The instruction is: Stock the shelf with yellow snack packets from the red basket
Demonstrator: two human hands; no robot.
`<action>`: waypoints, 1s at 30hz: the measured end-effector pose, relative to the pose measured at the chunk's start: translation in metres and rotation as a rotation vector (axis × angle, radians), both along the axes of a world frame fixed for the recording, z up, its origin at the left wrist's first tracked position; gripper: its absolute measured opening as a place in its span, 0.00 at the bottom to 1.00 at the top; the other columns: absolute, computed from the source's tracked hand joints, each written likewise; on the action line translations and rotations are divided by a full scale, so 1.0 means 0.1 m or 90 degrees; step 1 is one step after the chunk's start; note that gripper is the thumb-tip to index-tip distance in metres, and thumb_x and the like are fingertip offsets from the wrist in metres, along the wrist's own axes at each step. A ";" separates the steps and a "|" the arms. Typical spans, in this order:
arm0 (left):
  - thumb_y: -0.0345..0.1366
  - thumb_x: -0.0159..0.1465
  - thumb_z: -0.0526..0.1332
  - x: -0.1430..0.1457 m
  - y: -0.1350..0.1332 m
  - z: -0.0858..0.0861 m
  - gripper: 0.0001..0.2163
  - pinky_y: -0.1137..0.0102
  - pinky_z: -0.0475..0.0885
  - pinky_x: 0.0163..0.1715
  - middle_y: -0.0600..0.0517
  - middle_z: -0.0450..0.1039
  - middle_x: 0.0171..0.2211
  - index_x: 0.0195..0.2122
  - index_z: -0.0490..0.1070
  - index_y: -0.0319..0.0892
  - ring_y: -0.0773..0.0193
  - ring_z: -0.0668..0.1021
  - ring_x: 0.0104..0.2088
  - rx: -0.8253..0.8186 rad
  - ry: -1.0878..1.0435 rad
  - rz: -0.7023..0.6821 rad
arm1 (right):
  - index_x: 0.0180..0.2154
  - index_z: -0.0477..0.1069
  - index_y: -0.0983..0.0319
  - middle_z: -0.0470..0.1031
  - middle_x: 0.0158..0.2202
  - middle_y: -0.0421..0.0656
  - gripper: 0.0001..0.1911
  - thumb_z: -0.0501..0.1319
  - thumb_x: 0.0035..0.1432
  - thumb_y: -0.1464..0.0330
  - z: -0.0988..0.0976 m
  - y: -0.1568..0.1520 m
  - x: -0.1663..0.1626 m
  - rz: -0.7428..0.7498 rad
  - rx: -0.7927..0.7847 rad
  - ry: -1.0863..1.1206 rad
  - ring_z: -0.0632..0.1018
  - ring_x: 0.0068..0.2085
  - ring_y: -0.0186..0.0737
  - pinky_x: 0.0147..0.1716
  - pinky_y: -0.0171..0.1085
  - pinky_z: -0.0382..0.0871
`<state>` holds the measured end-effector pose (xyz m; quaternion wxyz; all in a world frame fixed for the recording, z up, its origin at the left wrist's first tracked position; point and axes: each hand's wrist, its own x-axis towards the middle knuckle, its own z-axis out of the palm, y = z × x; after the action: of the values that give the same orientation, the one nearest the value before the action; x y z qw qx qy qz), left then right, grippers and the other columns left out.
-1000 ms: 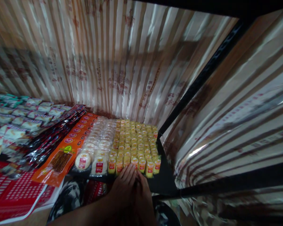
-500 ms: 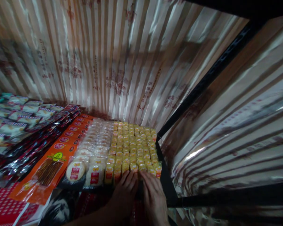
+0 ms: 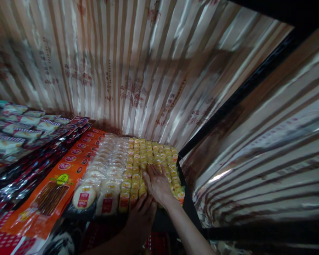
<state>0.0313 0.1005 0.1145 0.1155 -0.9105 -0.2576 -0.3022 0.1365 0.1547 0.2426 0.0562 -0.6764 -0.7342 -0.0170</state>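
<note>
Rows of small yellow snack packets (image 3: 138, 152) stand packed together at the right end of a dark shelf. Across the top of these packets lies my right hand (image 3: 158, 185), open, its fingers stretched toward the back rows. Lower down, my left hand (image 3: 143, 212) rests against the front of the yellow rows, fingers extended and close together, apparently gripping nothing. Its fingertips touch the front packets, and part of that front row is hidden behind both hands. Just left of the yellow rows are round white crackers in clear wrappers (image 3: 107, 196), stacked in two columns.
Orange packs of brown sticks (image 3: 51, 198) overlap left of the crackers. Beyond them lie dark red shiny packs (image 3: 39, 173) and white snack packs (image 3: 23, 132). A corrugated, plastic-covered wall (image 3: 133, 71) rises behind. A black metal post (image 3: 228, 106) slants at the right corner.
My right hand has moved from the front edge up and back onto the top of the yellow packets. My left hand stays at the front. The view has shifted slightly.
</note>
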 end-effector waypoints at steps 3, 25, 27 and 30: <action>0.36 0.68 0.49 0.01 0.01 -0.02 0.16 0.58 0.53 0.60 0.48 0.68 0.55 0.53 0.66 0.38 0.57 0.64 0.59 0.010 0.004 0.001 | 0.56 0.63 0.69 0.66 0.57 0.54 0.28 0.39 0.66 0.59 0.00 0.00 0.05 0.006 0.001 0.022 0.63 0.61 0.46 0.61 0.50 0.47; 0.36 0.68 0.49 -0.07 0.03 0.17 0.16 0.55 0.45 0.62 0.45 0.60 0.60 0.52 0.67 0.36 0.54 0.61 0.60 0.048 -0.015 -0.013 | 0.48 0.67 0.63 0.73 0.47 0.50 0.21 0.48 0.63 0.58 -0.08 -0.35 0.43 -0.145 0.321 0.370 0.73 0.49 0.43 0.50 0.46 0.67; 0.36 0.68 0.49 -0.08 0.03 0.19 0.16 0.56 0.44 0.62 0.45 0.61 0.59 0.51 0.67 0.36 0.54 0.61 0.60 0.041 -0.024 -0.019 | 0.45 0.69 0.62 0.75 0.44 0.49 0.17 0.50 0.62 0.59 -0.23 -0.69 0.45 -0.176 0.331 0.389 0.75 0.45 0.42 0.47 0.45 0.70; 0.37 0.68 0.49 -0.07 0.03 0.16 0.15 0.56 0.44 0.62 0.47 0.62 0.58 0.50 0.68 0.37 0.55 0.60 0.60 0.030 -0.035 -0.023 | 0.43 0.71 0.61 0.76 0.41 0.47 0.15 0.51 0.62 0.62 -0.49 -1.10 0.39 -0.178 0.319 0.357 0.76 0.44 0.42 0.46 0.43 0.71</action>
<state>0.0243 0.1031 0.1301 0.1239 -0.9034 -0.2368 -0.3353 0.1751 0.0446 0.1935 0.4153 -0.7131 -0.5645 -0.0177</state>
